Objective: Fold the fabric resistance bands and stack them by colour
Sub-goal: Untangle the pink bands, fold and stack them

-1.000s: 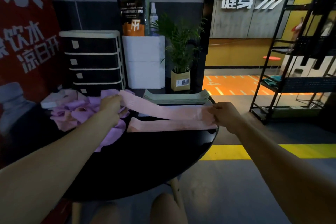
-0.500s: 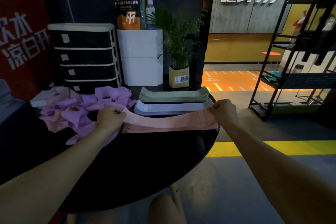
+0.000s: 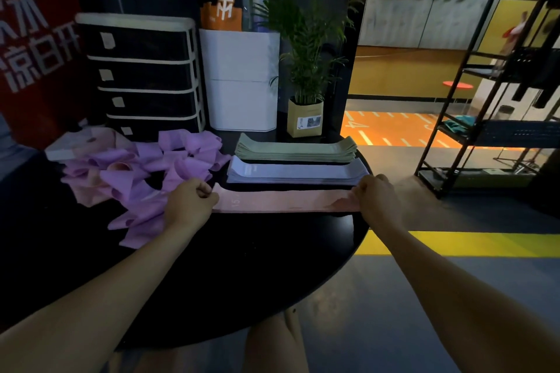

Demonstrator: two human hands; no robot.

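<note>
A pink band (image 3: 285,200) lies stretched flat across the black round table (image 3: 242,266). My left hand (image 3: 189,204) grips its left end and my right hand (image 3: 377,197) grips its right end. Just behind it sits a flat stack of pale lilac-white bands (image 3: 297,172), and behind that a flat stack of green bands (image 3: 295,148). To the left lies a loose heap of purple bands (image 3: 145,169) with some pink ones mixed in.
A black drawer unit (image 3: 142,76), a white box (image 3: 242,79) with a bag and bottles on top, and a potted plant (image 3: 306,94) line the table's back. A black metal rack (image 3: 497,100) stands on the floor at right. A white flat item (image 3: 65,148) lies at far left.
The pink band, held up in two separated layers a second ago, has been pulled taut and lowered flat in front of the lilac-white stack. Both hands came down and toward me.
</note>
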